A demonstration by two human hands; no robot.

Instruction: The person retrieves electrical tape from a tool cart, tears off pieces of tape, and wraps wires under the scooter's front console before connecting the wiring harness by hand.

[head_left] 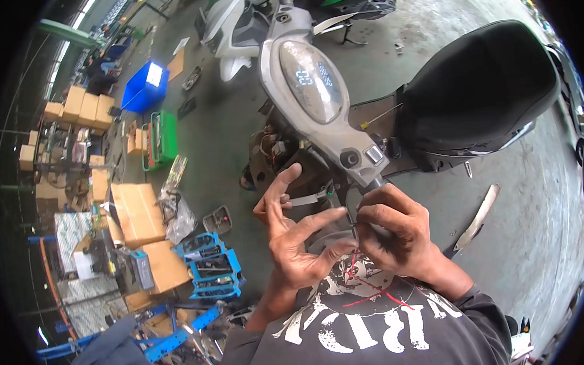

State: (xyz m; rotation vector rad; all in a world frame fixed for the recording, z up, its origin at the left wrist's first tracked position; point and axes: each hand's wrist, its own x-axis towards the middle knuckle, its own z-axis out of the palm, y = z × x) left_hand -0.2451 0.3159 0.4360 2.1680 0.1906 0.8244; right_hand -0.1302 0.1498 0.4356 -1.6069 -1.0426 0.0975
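The grey handlebar cover point(361, 144) of an electric scooter, with a lit display point(311, 82), is in front of me. At its near end, my right hand point(396, 227) is closed, fingers curled beside the short dark handlebar end point(377, 181); what it grips is hidden. My left hand point(297, 240) is open, its thumb and forefinger apart on either side of a thin dark piece point(352, 220) that runs toward my right fingers. Its other fingers are spread near a pale grey lever point(305, 200). Exposed wiring point(278, 147) shows beneath the cover.
The black seat point(485, 85) is at the right, with a yellow-handled screwdriver point(365, 125) on the scooter before it. A long loose strip point(478, 216) lies on the floor. At left stand a blue tool tray point(212, 285), cardboard boxes point(137, 213), a green crate point(165, 140) and a blue bin point(141, 91).
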